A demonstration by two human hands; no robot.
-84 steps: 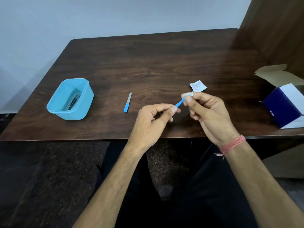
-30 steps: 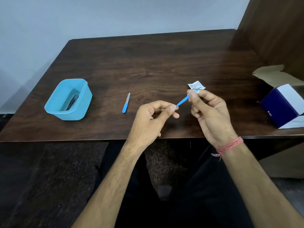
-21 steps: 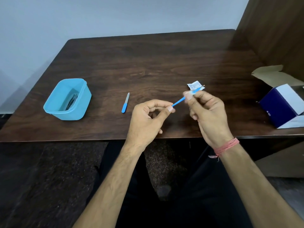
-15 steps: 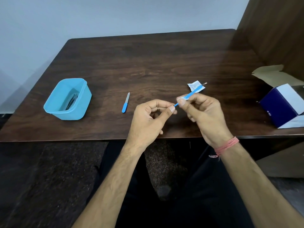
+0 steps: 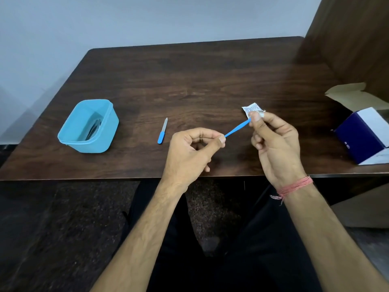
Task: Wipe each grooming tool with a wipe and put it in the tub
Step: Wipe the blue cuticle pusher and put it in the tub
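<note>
My left hand [image 5: 189, 152] pinches the near end of a thin blue-handled tool [image 5: 237, 128] above the table's front edge. My right hand [image 5: 273, 142] pinches a small white wipe [image 5: 261, 114] around the tool's far end, hiding its tip. A second tool, a nail file with a blue handle [image 5: 162, 131], lies on the table left of my hands. The light blue tub [image 5: 105, 133] stands at the left with several dark metal tools inside.
A torn white sachet [image 5: 250, 108] lies on the dark wooden table [image 5: 189, 85] just behind my right hand. A navy and white box [image 5: 362, 138] with an open cardboard flap stands at the right edge. A brown panel rises at the far right.
My right hand slid the wipe along the tool, from near my left thumb back out to the far tip. My left hand kept its pinch.
</note>
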